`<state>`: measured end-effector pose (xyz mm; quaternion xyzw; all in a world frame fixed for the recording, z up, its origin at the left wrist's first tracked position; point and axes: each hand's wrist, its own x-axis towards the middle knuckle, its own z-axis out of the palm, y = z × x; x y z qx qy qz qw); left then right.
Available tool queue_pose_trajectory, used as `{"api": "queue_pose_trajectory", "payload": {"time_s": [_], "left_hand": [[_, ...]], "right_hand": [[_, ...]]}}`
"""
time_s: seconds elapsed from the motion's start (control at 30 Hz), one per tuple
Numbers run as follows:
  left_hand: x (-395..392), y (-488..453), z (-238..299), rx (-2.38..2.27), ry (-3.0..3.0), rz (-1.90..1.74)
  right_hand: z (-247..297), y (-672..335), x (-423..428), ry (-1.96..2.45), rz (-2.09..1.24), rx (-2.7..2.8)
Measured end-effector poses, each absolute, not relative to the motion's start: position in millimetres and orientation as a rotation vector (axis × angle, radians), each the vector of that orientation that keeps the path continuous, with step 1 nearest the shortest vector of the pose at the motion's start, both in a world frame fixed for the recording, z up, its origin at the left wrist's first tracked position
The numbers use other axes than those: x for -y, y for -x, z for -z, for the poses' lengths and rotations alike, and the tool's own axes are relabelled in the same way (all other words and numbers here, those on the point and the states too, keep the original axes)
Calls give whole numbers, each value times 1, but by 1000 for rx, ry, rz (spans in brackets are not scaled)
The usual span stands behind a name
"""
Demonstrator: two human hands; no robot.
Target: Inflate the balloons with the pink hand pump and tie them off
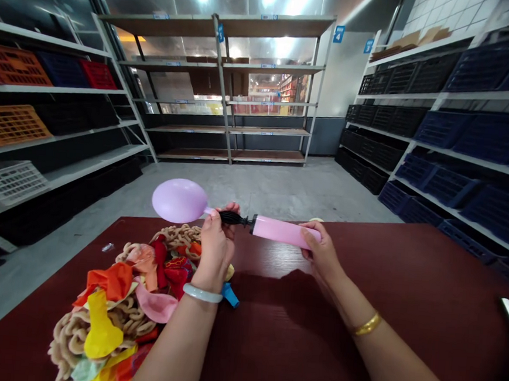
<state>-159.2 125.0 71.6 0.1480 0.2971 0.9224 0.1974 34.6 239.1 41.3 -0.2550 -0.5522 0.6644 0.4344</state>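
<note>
The left hand is closed round the black ribbed nozzle end of a hand pump, its thumb and fingers gathered where the neck of a lilac balloon meets the pump; the balloon is swollen with air and sits at 10 o'clock from that hand, beyond the near edge of the pile below. The right hand, at 3 o'clock from the left, grasps the far end of the pump's pink barrel, so the pump lies nearly level, raised above the dark red-brown tabletop. A pale bracelet rings the left wrist and a gold bangle the right one. At 8 o'clock from the left hand spreads a heap of limp balloons: an orange balloon, a yellow balloon toward 7 o'clock and a pink balloon, among coiled tan strands; a blue balloon pokes out at 5 o'clock. At 12 o'clock in the view, across the grey floor, stands a metal rack; racks at 10 o'clock hold an orange crate and others, while those at 2 o'clock carry dark blue crates and black ones
</note>
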Motion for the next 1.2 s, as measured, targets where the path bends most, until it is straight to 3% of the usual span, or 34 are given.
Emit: {"api": "queue_pose_trajectory", "payload": {"time_s": [0.5,0.93,1.2], "left_hand": [[-92,218,-84,-983,-398,-2784],[-131,143,-65,-906,-397,-2569],[-98,206,-79,-922,-319,-2772]], "right_hand": [[-52,-58,-274,677,-1532,1387],[-37,-32,-239,646,-1671,1346],[-39,-51,-274,650,-1550,1396]]}}
